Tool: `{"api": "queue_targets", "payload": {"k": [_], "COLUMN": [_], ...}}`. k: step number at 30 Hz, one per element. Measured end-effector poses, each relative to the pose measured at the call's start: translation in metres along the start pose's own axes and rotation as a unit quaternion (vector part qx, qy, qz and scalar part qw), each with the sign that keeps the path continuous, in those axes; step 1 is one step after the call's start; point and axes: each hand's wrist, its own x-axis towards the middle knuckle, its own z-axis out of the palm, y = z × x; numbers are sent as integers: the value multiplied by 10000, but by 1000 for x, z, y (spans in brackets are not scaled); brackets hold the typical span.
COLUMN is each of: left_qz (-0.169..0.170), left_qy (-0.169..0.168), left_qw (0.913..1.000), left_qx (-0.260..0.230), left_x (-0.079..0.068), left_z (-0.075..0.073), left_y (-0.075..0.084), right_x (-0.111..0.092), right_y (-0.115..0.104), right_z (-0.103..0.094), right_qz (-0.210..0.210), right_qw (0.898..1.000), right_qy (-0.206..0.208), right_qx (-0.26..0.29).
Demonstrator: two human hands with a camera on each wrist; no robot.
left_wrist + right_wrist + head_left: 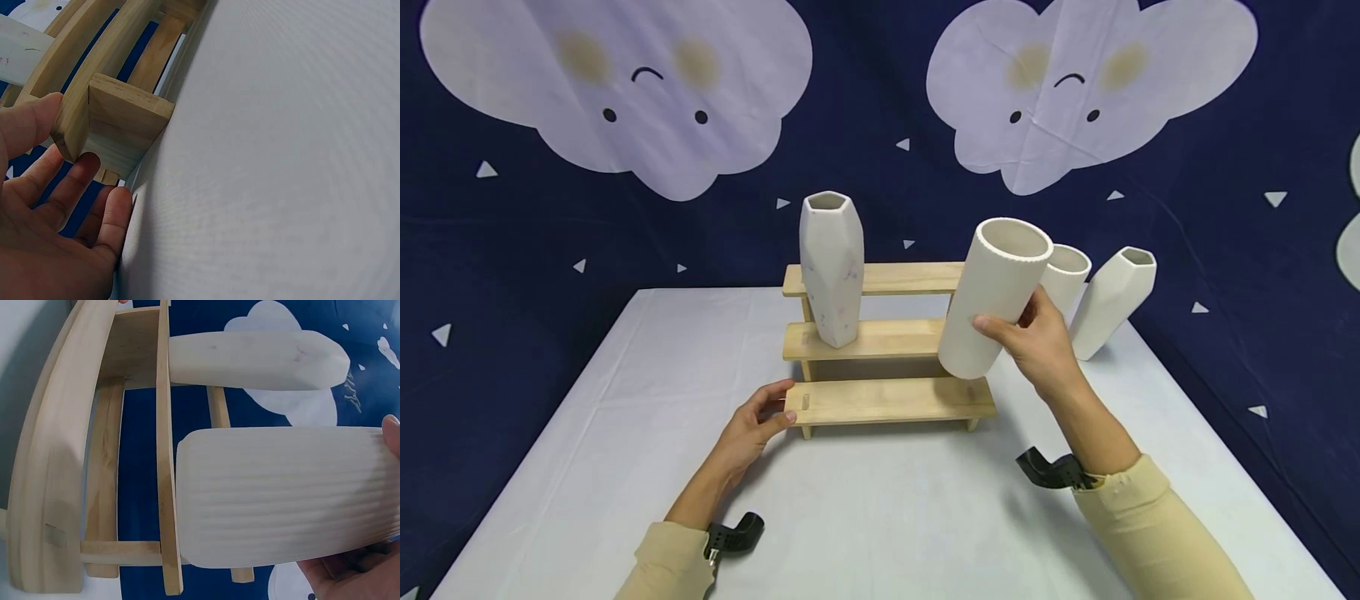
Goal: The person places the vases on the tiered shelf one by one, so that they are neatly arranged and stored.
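Observation:
My right hand (1043,343) grips a white ribbed cylindrical vase (990,300) round its side, thumb toward me. The vase is tilted, its open top leaning right, and its base overlaps the right end of the middle shelf in the head view; in the right wrist view the base is right at a shelf edge. My left hand (755,421) pinches the left end of the bottom shelf of a three-tier wooden display stand (887,402), thumb and fingertips at the board's end (74,122). A white faceted vase (832,271) stands upright on the left of the middle shelf.
Behind my right hand, another white round vase (1064,275) and a tilted-looking white faceted vase (1112,302) stand at the table's right side. A white cloth covers the table (880,517). A dark blue curtain (865,108) with clouds hangs behind.

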Motion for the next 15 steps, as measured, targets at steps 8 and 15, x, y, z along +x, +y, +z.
{"api": "queue_targets", "payload": {"k": [8,15], "left_qz": [0,15], "left_qy": [39,22], "left_qw": [10000,10000], "left_qx": [44,-29], "left_x": [0,1], "left_z": [0,0], "left_y": [0,-1], "right_x": [15,23], "right_y": [4,6], "right_z": [11,16], "right_qz": [-15,72], "right_qw": [10000,9999], "right_qy": [-16,-77], "right_qx": [-18,-47]}}
